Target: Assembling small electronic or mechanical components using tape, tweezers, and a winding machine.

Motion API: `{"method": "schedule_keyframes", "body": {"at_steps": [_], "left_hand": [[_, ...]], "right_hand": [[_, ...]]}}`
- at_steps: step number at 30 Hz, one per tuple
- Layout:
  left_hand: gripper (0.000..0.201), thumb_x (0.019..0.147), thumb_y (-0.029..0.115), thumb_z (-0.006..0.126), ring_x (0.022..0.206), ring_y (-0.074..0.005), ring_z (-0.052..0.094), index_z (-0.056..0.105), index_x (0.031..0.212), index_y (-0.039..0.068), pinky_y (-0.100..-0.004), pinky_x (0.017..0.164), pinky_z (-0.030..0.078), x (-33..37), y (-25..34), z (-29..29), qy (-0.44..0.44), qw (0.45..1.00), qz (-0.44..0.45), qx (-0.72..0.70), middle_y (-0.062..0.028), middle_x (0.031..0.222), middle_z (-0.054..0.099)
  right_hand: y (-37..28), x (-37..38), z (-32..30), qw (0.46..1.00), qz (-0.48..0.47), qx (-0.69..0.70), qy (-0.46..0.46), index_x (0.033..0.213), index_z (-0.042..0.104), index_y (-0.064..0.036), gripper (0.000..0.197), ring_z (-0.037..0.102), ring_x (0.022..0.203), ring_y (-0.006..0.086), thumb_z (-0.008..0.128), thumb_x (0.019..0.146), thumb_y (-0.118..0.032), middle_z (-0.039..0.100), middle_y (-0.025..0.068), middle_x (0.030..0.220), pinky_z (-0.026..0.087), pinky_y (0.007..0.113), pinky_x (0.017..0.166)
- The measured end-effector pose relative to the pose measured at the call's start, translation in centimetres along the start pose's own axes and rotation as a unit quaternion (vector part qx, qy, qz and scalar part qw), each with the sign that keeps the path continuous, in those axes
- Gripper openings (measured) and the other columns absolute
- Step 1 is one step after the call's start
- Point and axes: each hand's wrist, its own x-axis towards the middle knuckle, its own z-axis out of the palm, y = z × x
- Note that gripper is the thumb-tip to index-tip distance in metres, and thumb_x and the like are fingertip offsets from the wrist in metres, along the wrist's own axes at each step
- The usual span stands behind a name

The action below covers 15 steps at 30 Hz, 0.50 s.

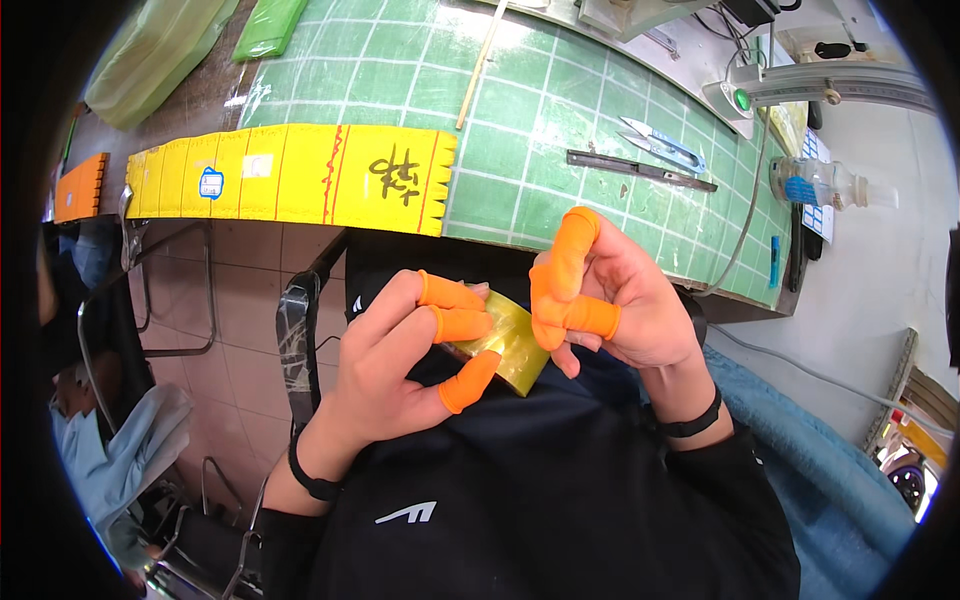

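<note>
In the head view, a yellow roll (520, 352) was gripped by the left hand (400, 352), with a gap seen before the green tabletop's (500, 195) near edge. The right hand (625, 295) was held beside the roll, fingertips bunched; whether anything was pinched could not be told.

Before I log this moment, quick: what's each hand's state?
Left hand: closed on the yellow, tape-like roll.
Right hand: curled inward beside the roll; whether it grips anything cannot be told.
</note>
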Motion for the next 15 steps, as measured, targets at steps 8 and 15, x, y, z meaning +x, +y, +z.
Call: {"method": "schedule_keyframes", "body": {"at_steps": [8,15], "left_hand": [[0.028,0.075,0.001,0.085,0.093,-0.0295,0.069,0.071,0.099,-0.002,-0.0374,0.087,0.060,-0.3,0.5,0.0,-0.007,1.000,-0.012,-0.003,-0.0165,0.104,0.068],[0.026,0.079,0.008,0.087,0.093,-0.0270,0.077,0.066,0.093,0.001,-0.0291,0.065,0.060,0.1,0.7,-0.1,-0.006,0.999,0.033,0.026,-0.0121,0.102,0.063]], "right_hand": [[0.8,-0.1,0.9,0.994,-0.001,0.105,-0.017,0.107,0.046,-0.0081,0.025,0.044,0.051,0.0081,0.062,0.098,0.008,0.055,0.0134,0.088,0.052,0.027,0.039],[0.1,-0.3,2.3,0.987,0.003,0.158,-0.031,0.104,0.046,-0.0073,0.020,0.051,0.056,0.0094,0.063,0.100,0.004,0.061,0.0150,0.094,0.057,0.029,0.043]]}}
